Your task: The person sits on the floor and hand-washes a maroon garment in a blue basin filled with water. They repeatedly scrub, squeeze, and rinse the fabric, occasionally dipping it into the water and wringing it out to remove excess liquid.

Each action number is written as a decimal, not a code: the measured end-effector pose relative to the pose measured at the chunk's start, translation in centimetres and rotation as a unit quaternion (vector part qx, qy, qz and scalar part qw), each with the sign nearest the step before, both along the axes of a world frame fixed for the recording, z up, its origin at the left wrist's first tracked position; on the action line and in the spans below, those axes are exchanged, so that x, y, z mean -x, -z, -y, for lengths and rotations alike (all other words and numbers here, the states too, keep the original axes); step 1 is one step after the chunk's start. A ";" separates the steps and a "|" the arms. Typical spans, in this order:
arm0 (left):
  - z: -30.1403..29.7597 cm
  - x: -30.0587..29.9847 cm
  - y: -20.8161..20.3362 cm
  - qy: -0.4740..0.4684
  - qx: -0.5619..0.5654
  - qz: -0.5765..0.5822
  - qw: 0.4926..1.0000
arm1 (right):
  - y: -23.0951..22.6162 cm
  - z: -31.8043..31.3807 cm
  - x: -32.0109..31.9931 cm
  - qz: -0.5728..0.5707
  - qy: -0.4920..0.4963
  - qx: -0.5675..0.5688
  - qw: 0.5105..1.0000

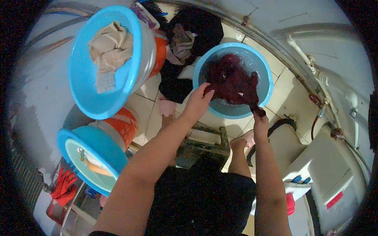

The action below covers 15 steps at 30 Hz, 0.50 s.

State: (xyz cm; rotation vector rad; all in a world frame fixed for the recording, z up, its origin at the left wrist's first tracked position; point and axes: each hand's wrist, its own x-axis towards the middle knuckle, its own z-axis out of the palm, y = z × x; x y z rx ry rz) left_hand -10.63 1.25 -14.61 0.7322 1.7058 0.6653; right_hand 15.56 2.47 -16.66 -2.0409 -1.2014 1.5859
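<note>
A dark red garment (228, 80) lies partly in water inside a round blue basin (269, 70) on the tiled floor. My left hand (200, 100) is closed on the garment's left edge at the near rim. At the basin's near right side, my right hand (260, 121) grips a gathered corner of the same cloth, pulled out over the rim. Between my hands the fabric hangs spread across the water. Some fingertips are hidden by the cloth.
Dark clothes (201, 25) lie in a heap behind and left of the basin. A tilted blue basin (136, 51) at the left holds a beige garment (112, 45). Below it stand another blue basin (65, 143) and red rubber gloves (64, 185). White pipes (301, 49) run along the right wall.
</note>
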 end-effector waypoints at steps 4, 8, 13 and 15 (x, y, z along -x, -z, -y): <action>0.1 0.3 -5.5 -0.007 0.011 -0.038 0.999 | -6.1 -0.8 2.1 -0.012 0.067 0.026 0.997; 0.9 1.8 -10.6 0.108 0.079 -0.116 0.984 | -8.9 0.7 2.5 0.065 0.022 0.022 0.997; 2.1 3.3 -11.8 0.132 0.079 -0.085 0.984 | -10.7 5.4 4.8 0.021 0.080 -0.007 0.997; 2.0 3.0 -13.4 0.167 0.075 -0.123 0.975 | -10.5 6.8 5.0 0.042 0.139 0.078 0.986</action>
